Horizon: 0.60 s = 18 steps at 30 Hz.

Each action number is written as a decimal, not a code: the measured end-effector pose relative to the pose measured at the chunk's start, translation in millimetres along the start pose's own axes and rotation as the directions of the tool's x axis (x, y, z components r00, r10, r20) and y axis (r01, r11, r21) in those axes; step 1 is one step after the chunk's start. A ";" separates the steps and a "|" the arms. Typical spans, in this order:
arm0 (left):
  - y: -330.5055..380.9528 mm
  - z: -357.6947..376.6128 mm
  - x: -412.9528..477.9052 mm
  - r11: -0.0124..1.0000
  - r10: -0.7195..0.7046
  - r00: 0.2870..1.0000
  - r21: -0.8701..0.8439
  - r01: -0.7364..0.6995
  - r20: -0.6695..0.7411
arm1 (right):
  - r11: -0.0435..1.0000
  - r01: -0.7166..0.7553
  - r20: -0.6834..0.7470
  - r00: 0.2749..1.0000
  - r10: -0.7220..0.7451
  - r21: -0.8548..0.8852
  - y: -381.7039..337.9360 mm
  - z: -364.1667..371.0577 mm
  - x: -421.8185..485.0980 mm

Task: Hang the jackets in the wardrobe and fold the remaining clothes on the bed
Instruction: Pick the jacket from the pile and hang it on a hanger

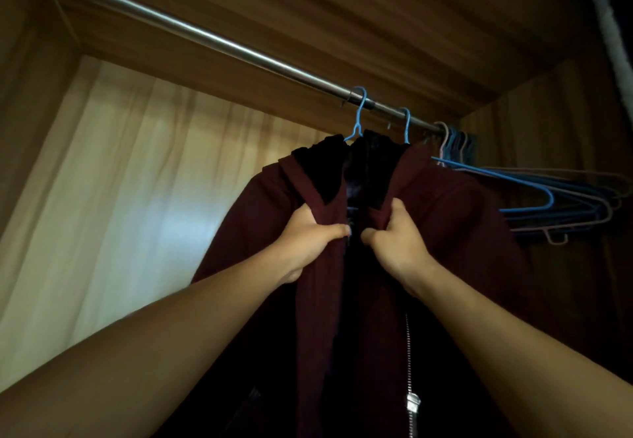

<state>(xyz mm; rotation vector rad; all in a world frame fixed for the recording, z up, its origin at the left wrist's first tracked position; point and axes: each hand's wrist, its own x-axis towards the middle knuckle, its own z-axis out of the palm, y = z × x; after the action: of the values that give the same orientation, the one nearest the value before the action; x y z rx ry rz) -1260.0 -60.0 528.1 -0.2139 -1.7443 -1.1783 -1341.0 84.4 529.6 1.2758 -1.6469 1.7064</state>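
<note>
Head view: left hand (308, 237) and right hand (399, 242), at centre frame, each grip one front edge of the dark red jacket (452, 221), fingers curled tight into the cloth just below the collar, thumbs nearly meeting. Below them the zipper (409, 362) runs off the lower edge. The jacket hangs inside the wardrobe (144, 170), under the rail (205, 36) crossing from upper left. Two blue hanger hooks (360, 108) rise from its dark collar; which one carries it is unclear. Empty hangers (568, 203) bunch at the right, partly lost in shadow.
</note>
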 end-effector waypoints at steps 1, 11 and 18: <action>-7.6 -0.1 -5.0 1.000 -0.011 1.000 -0.017 0.010 -0.012 | 1.000 0.002 -0.018 1.000 -0.002 -0.028 5.3 3.2 -6.0; -61.2 -17.4 -81.3 0.971 -0.216 0.976 -0.094 0.218 0.031 | 0.979 -0.126 -0.154 0.976 0.151 0.162 47.8 22.8 -103.8; -82.1 -26.1 -150.6 0.952 -0.246 0.968 0.204 0.229 0.059 | 0.985 -0.093 0.124 0.986 0.112 -0.147 60.5 24.0 -164.6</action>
<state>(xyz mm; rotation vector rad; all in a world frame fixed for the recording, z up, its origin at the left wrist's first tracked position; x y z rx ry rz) -1217.6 -70.0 360.1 0.0694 -1.9889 -1.1702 -1305.6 95.7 356.6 1.2791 -1.9043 1.5606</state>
